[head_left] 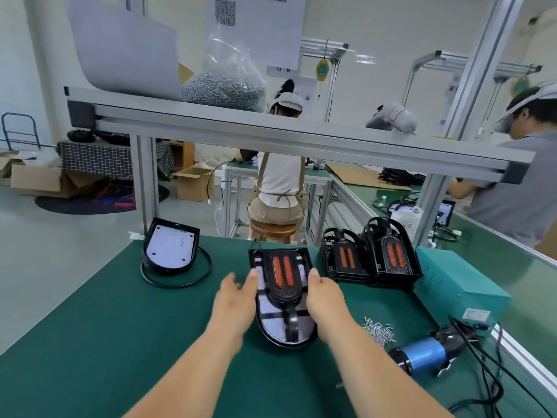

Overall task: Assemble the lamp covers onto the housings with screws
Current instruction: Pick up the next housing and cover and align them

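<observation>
2 hands flank the housing (272, 324) and its lamp cover (283, 276) on the surface (120, 327): left hand (235, 300) at 9 o'clock, fingers straight, touching; right hand (324, 297) at 3 o'clock, thumb on rim, grip unclear.

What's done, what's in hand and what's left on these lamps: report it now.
Done: no finished lamp shows. In hand: a cover sits on the centre housing, with the left hand and right hand at its sides. Left: fasten it with the loose screws and the screwdriver, both lying untouched at right. Then do the bare housing at far left, using the spare covers.
</observation>
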